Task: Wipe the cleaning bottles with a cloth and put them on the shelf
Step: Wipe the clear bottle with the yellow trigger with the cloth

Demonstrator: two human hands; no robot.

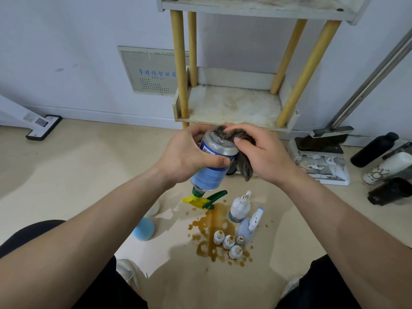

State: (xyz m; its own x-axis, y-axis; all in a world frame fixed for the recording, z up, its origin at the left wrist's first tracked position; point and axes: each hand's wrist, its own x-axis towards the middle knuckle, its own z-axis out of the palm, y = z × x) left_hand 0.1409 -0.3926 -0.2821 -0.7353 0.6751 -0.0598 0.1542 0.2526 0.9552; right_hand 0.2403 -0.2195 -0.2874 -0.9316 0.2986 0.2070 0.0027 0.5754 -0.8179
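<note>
My left hand grips a blue-labelled spray bottle upside down, its green and yellow trigger head pointing at the floor. My right hand presses a grey cloth against the bottle's upturned base. Below, on the floor, stand two stained white spray bottles and several small white bottles amid a brown spill. The shelf, with a stained white board and yellow posts, stands just behind my hands.
A blue sponge lies on the floor at the left. A dustpan with a brush sits at the right, with black and white bottles beyond it. A mop base rests by the left wall. My knees frame the bottom edge.
</note>
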